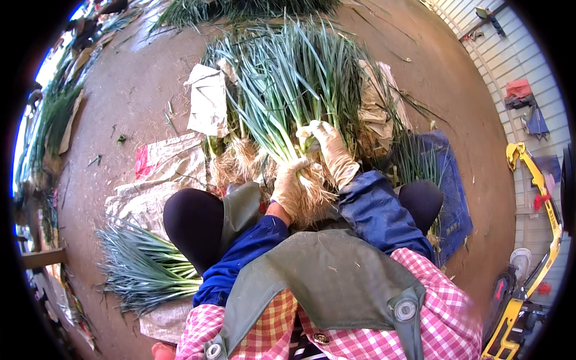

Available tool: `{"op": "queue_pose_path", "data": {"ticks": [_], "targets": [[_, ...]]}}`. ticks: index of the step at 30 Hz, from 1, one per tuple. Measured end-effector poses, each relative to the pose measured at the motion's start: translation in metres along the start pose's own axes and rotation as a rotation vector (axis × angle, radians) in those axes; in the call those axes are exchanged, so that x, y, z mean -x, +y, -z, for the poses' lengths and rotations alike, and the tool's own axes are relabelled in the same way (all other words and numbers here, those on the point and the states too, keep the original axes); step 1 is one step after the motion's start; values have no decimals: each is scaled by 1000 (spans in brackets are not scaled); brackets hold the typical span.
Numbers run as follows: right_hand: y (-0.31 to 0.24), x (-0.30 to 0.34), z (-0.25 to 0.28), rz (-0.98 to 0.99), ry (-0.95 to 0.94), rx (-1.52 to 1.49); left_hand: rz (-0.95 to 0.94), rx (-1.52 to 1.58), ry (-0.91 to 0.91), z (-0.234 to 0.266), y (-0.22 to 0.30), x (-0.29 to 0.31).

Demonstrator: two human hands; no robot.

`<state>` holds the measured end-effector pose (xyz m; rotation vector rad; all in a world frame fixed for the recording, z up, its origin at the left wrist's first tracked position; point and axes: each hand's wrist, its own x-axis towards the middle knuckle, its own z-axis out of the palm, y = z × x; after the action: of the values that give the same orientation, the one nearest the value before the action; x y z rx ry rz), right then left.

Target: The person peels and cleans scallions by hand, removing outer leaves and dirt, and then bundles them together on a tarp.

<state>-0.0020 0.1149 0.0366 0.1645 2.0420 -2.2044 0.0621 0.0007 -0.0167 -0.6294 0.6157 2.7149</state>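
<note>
Between your knees, the onions point(277, 139) are pointing away from you, their long axis leaning left, roots point(318, 191) toward you. Your left hand point(288, 188) is clasping them nearer the roots; your right hand point(329, 150) is curling around stalks farther up, on the right side. The gloves point(344, 167) are looking pale and thin, the roots wiry. Beyond, a heap point(345, 78) of long, smooth leaves is spreading; leftward, a bunch point(144, 268) is fanning over creased sacks point(150, 201).

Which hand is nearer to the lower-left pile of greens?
Left. The left hand grips a bunch up and right of the pile; the right hand is farther up and right, at the bunch's stems.
</note>
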Motion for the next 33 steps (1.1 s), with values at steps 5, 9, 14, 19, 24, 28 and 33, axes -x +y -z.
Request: {"op": "queue_pose_path", "data": {"ticks": [5, 9, 14, 19, 24, 28, 33], "targets": [[-8, 29, 7, -216, -23, -387, -22, 21, -1, -6, 1, 2], [-18, 58, 24, -230, -362, -539, 29, -139, 83, 9, -7, -3], [-58, 43, 17, -91, -229, 11, 12, -139, 39, 16, 2, -1], [-10, -26, 25, 188, -368, 891, -30, -159, -33, -13, -1, 7], [-36, -11, -14, -63, -651, 1344, -75, -183, 18, -2, 6, 14], [-15, 3, -3, 234, -586, 1348, 26, -313, 9, 10, 6, 5], [-17, 28, 14, -211, -410, 591, -1, -90, 33, -13, 3, 19]]}}
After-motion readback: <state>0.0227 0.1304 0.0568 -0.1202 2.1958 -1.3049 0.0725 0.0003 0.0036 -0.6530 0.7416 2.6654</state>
